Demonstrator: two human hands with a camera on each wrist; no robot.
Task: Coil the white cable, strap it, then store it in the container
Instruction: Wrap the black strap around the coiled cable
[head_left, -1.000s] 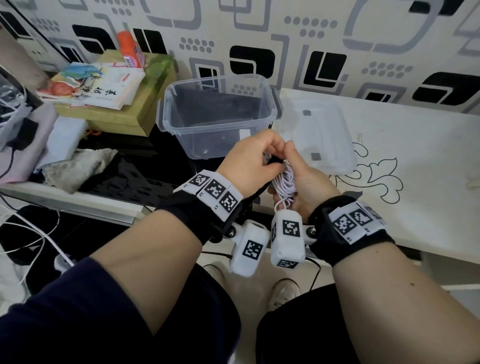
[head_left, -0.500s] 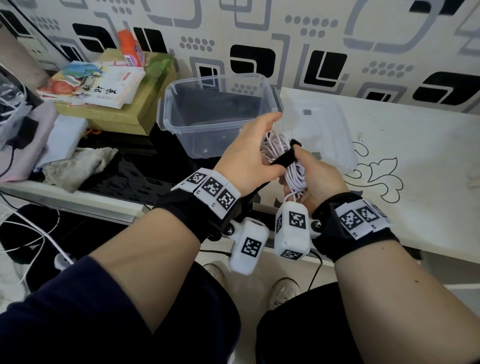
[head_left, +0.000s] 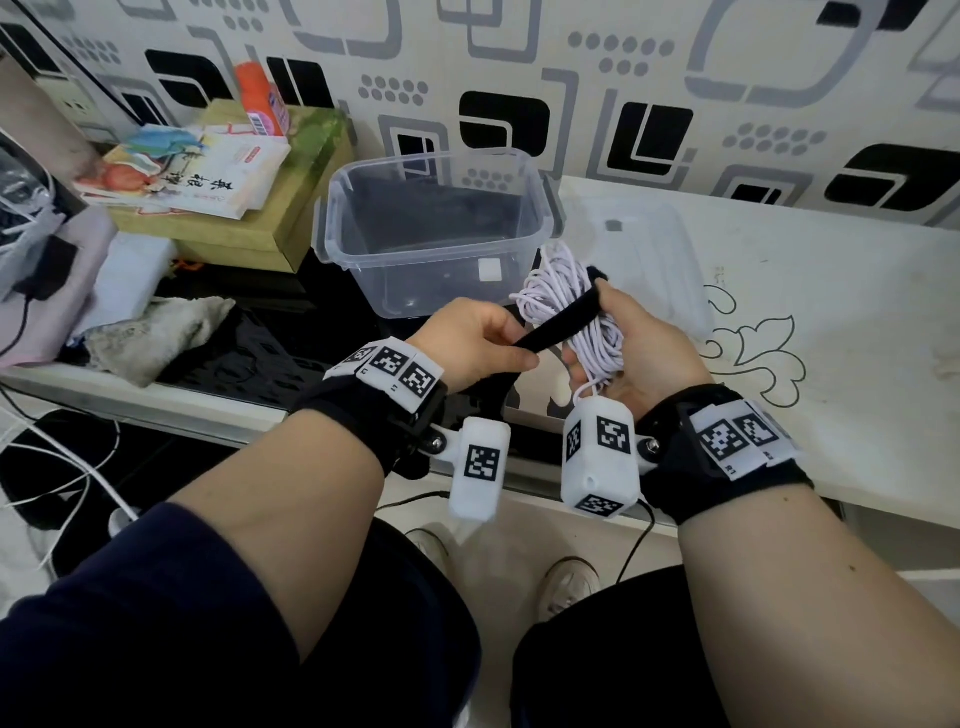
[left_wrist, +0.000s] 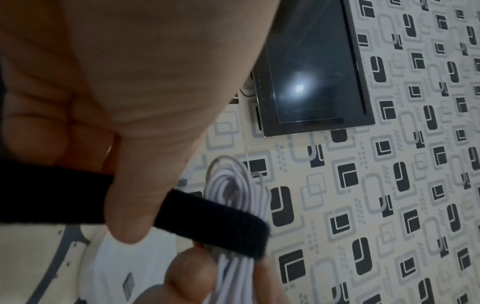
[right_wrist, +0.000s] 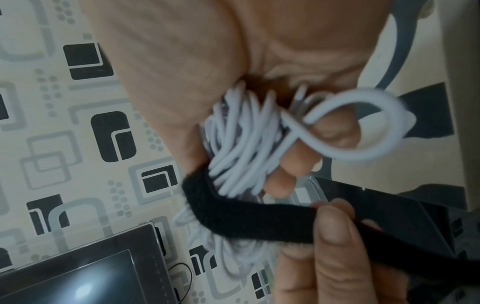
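The coiled white cable (head_left: 566, 306) stands upright in my right hand (head_left: 631, 343), whose fingers curl round its middle; the coil's loops show close up in the right wrist view (right_wrist: 241, 142) and the left wrist view (left_wrist: 233, 197). A black strap (head_left: 558, 325) runs taut over the coil toward the left. My left hand (head_left: 483, 348) pinches the strap's free end between thumb and fingers, as the left wrist view (left_wrist: 207, 218) shows. The clear plastic container (head_left: 436, 228) sits open just beyond both hands, with nothing inside.
The container's clear lid (head_left: 639, 254) lies on the white table (head_left: 841, 322) to the right. Books on a box (head_left: 208, 176) and an orange bottle (head_left: 260, 98) stand at the back left. A grey cloth (head_left: 156, 332) lies at the left. A dark screen (left_wrist: 311, 67) hangs on the patterned wall.
My left hand has pulled the strap's end out to the left and down, drawing it taut over the coil. The right hand has tilted the coil up toward the container.
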